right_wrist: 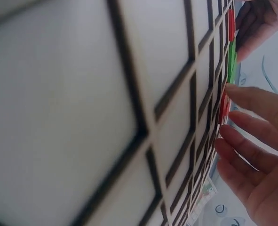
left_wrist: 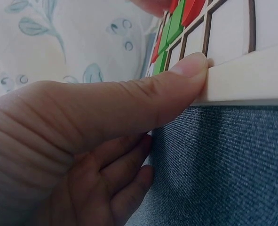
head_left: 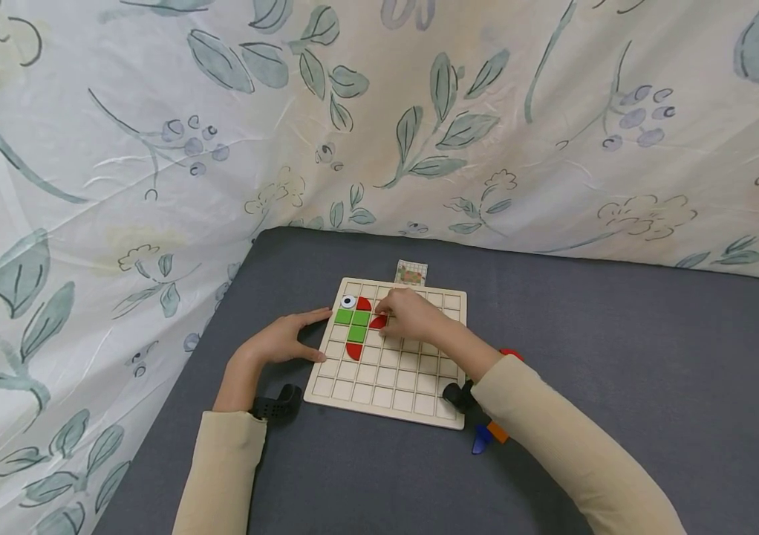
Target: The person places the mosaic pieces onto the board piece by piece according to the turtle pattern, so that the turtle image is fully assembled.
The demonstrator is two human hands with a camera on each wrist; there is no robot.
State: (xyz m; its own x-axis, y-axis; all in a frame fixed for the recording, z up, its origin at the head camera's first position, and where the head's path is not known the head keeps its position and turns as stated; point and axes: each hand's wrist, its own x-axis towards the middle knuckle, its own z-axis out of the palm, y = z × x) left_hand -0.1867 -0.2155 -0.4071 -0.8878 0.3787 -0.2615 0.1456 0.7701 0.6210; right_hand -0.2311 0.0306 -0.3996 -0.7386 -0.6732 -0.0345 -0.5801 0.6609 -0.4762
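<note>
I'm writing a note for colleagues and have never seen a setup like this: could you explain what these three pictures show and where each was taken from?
There is no machine here, just a person's two bare hands. The wide picture comes from a head-worn camera looking forward and down; the two close ones are taken from the left and right wrists.

On the dark tabletop lies a pale grid board bearing green squares, red rounded pieces and a white eye piece. A small card lies at its far edge. A blue piece and an orange piece lie near the right sleeve.

The left hand touches the board's left edge. The right hand seems to pinch one red piece on the board.
</note>
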